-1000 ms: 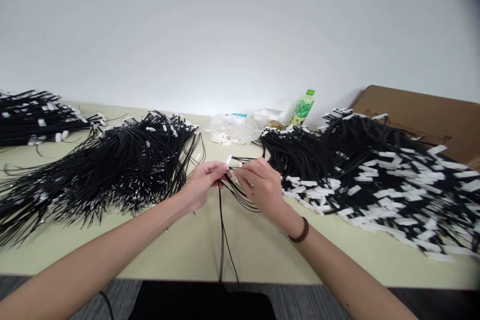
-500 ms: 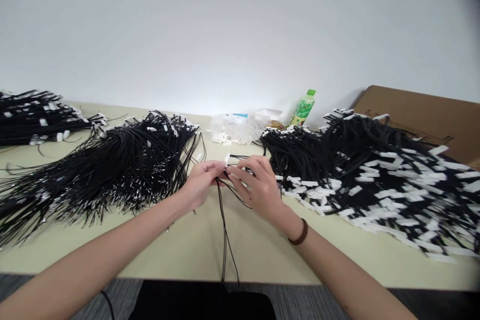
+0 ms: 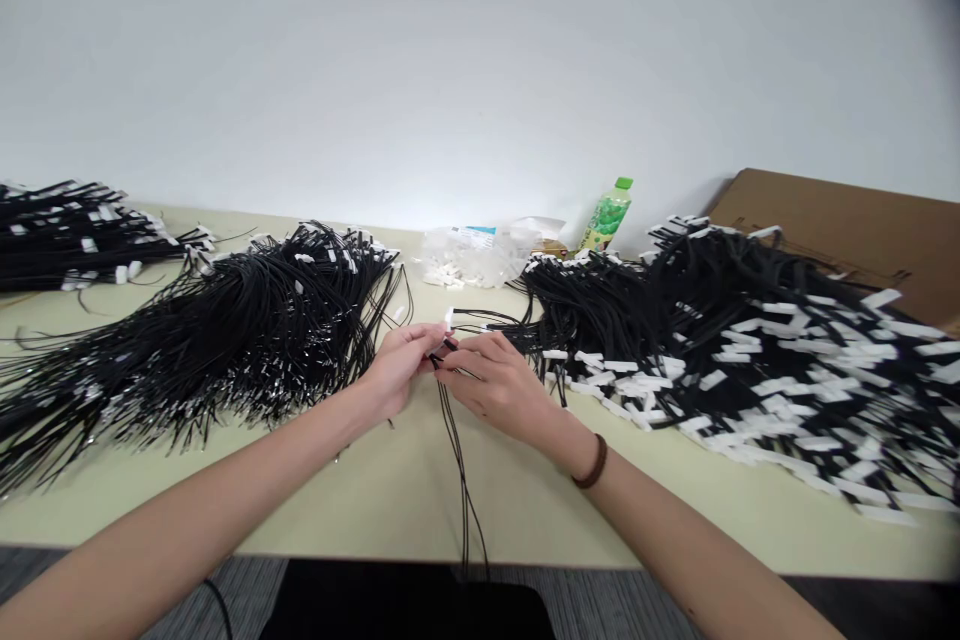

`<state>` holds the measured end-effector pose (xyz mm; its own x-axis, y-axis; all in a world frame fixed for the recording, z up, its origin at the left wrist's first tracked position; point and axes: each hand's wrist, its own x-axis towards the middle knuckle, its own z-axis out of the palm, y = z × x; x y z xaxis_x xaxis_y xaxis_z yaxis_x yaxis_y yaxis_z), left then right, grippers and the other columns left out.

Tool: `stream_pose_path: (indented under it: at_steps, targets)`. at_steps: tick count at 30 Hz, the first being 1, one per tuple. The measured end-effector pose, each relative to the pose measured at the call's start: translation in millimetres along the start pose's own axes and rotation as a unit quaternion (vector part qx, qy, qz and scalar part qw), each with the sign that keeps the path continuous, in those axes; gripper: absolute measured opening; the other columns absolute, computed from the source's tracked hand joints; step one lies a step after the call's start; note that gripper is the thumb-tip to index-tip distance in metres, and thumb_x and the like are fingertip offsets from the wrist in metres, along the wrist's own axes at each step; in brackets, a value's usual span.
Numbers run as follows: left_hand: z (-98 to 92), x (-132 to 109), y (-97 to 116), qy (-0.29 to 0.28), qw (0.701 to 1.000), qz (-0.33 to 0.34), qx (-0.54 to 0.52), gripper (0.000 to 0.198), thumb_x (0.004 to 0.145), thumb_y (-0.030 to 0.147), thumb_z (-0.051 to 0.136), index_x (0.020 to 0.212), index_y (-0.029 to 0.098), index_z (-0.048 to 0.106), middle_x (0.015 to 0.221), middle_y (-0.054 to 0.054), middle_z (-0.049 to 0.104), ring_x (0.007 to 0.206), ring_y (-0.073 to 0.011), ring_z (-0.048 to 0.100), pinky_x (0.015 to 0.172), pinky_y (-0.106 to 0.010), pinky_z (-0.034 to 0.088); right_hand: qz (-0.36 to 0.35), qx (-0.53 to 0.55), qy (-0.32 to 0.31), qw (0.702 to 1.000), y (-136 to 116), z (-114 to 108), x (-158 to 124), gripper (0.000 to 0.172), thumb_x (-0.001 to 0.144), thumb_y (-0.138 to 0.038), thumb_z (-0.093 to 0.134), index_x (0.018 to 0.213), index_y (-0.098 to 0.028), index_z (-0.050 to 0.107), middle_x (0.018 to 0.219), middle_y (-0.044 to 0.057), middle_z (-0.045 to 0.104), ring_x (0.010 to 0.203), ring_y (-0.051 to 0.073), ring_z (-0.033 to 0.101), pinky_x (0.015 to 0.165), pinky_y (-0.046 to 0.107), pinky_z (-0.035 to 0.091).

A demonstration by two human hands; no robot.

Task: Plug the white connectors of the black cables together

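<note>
Over the middle of the table, my left hand (image 3: 403,365) pinches a white connector (image 3: 448,317) from which thin black wires run off to the right. My right hand (image 3: 495,383) is closed at the fingertips on black wires (image 3: 459,460) close beside the left fingers. These wires hang down past the table's front edge. The exact contact between fingertips and wire ends is partly hidden by the fingers. A small white piece (image 3: 399,313) lies on the table just behind my left hand.
Left of my hands lies a big heap of black wires (image 3: 247,320), with another bundle (image 3: 82,230) beyond. At right spreads a pile of wires with white connectors (image 3: 810,360). Behind stand a clear bag of white parts (image 3: 469,258), a green-capped bottle (image 3: 607,215) and a cardboard box (image 3: 847,230).
My right hand has moved slightly left and down, its fingers now closer together near the left fingertips. The hanging wires have swung a little to the right.
</note>
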<state>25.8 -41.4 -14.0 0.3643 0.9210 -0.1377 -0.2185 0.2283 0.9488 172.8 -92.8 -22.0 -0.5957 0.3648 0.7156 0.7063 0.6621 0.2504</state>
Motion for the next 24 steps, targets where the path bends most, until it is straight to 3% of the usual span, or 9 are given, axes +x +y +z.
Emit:
stream_pose_path:
  at_steps: [4,8,11,15,17,18,20,21,24]
  targets:
    - [0.3,-1,2,-0.006,1.000,0.011,0.000,0.021,0.061,0.033,0.071,0.068,0.013,0.066,0.070,-0.003,0.063,0.065,-0.0106,0.053,0.060,-0.023,0.040,0.026,0.056,0.020,0.998,0,-3,2,0.013,0.083,-0.013,0.052,0.092,-0.018,0.060,0.092,0.001,0.063,0.096,0.012,0.051,0.082,0.027,0.042]
    - [1.0,-2,5,0.006,1.000,0.019,0.011,0.023,0.060,0.035,0.072,0.068,0.014,0.066,0.071,-0.003,0.063,0.065,-0.0114,0.053,0.058,-0.023,0.038,0.162,0.218,0.069,0.960,-1,-11,9,0.014,0.086,-0.017,0.049,0.093,-0.018,0.061,0.092,0.003,0.064,0.089,0.011,0.056,0.081,0.027,0.046]
    - [1.6,-2,8,0.021,0.999,0.025,0.021,0.024,0.059,0.035,0.072,0.067,0.014,0.065,0.072,-0.004,0.063,0.065,-0.0121,0.054,0.056,-0.023,0.036,0.324,0.361,0.130,0.865,7,-19,13,0.014,0.087,-0.027,0.048,0.086,-0.017,0.059,0.089,0.004,0.064,0.084,0.011,0.059,0.078,0.027,0.049]
    - [1.7,-2,9,0.034,0.999,0.028,0.030,0.021,0.061,0.034,0.070,0.066,0.013,0.065,0.073,-0.004,0.063,0.067,-0.0127,0.054,0.055,-0.024,0.035,0.448,0.506,0.280,0.682,34,-31,9,0.018,0.082,-0.036,0.054,0.083,-0.018,0.051,0.075,0.000,0.056,0.075,0.009,0.058,0.073,0.026,0.051]
    - [1.1,-2,7,0.035,0.998,0.030,0.034,0.021,0.062,0.033,0.069,0.066,0.013,0.065,0.073,-0.005,0.064,0.068,-0.0129,0.054,0.055,-0.024,0.035,0.489,0.504,0.346,0.622,48,-37,5,0.021,0.074,-0.036,0.062,0.083,-0.018,0.053,0.069,-0.003,0.049,0.061,0.004,0.051,0.057,0.018,0.045]
    - [0.7,-2,7,0.034,0.998,0.031,0.036,0.021,0.062,0.033,0.069,0.067,0.013,0.065,0.074,-0.005,0.064,0.068,-0.0131,0.055,0.055,-0.024,0.035,0.506,0.487,0.370,0.609,53,-39,3,0.024,0.072,-0.036,0.064,0.084,-0.018,0.055,0.068,-0.004,0.047,0.055,0.003,0.046,0.049,0.015,0.039]
    - [-0.1,-2,5,0.032,0.998,0.032,0.039,0.022,0.062,0.034,0.069,0.067,0.013,0.065,0.074,-0.005,0.064,0.069,-0.0134,0.055,0.055,-0.024,0.035,0.524,0.424,0.396,0.623,57,-41,2,0.027,0.070,-0.037,0.065,0.089,-0.018,0.059,0.069,-0.003,0.047,0.051,0.002,0.039,0.041,0.014,0.028]
    - [-0.3,-1,4,0.031,0.998,0.031,0.041,0.022,0.062,0.035,0.069,0.067,0.013,0.065,0.074,-0.005,0.064,0.069,-0.0133,0.055,0.056,-0.024,0.035,0.521,0.381,0.394,0.655,56,-41,2,0.027,0.072,-0.037,0.064,0.092,-0.018,0.061,0.070,-0.002,0.049,0.052,0.003,0.038,0.041,0.014,0.026]
    - [-0.4,-1,4,0.028,0.998,0.038,0.042,0.022,0.063,0.035,0.069,0.067,0.013,0.065,0.074,-0.005,0.064,0.068,-0.0123,0.054,0.055,-0.023,0.035,0.446,0.229,0.309,0.808,43,-38,5,0.020,0.078,-0.033,0.058,0.089,-0.018,0.066,0.069,0.000,0.051,0.056,0.005,0.040,0.047,0.018,0.030]
